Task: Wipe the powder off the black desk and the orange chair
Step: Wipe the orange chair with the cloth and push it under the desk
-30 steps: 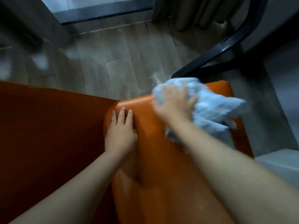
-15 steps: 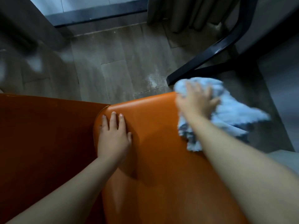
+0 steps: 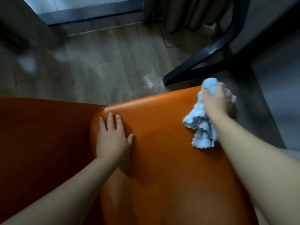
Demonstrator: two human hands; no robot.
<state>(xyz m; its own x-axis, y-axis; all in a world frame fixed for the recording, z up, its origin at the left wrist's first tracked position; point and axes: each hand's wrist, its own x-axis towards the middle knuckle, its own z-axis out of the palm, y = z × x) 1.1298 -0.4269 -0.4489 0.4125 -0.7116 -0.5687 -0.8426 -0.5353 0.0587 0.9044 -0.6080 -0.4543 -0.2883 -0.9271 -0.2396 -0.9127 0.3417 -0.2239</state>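
A crumpled light-blue fluffy cloth (image 3: 201,125) is gripped in the curled fingers of the right hand (image 3: 215,103) at the two o'clock edge of the glossy orange leather chair (image 3: 170,143), while the left hand (image 3: 112,137) is laid flat on its ten o'clock corner, fingers straight. White powder (image 3: 150,80) is seen on the grey wooden floor (image 3: 105,65) at twelve o'clock, beside a black metal desk leg (image 3: 203,54)

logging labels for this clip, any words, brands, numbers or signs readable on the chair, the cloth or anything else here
None: no readable text shows anywhere in the head view.
Orange chair: plain surface, no label or logo visible.
Light blue cloth, gripped by the right hand: no tag or print visible.
Black desk leg and wood floor: no markings.
The left hand rests flat on the chair and covers no visible label.
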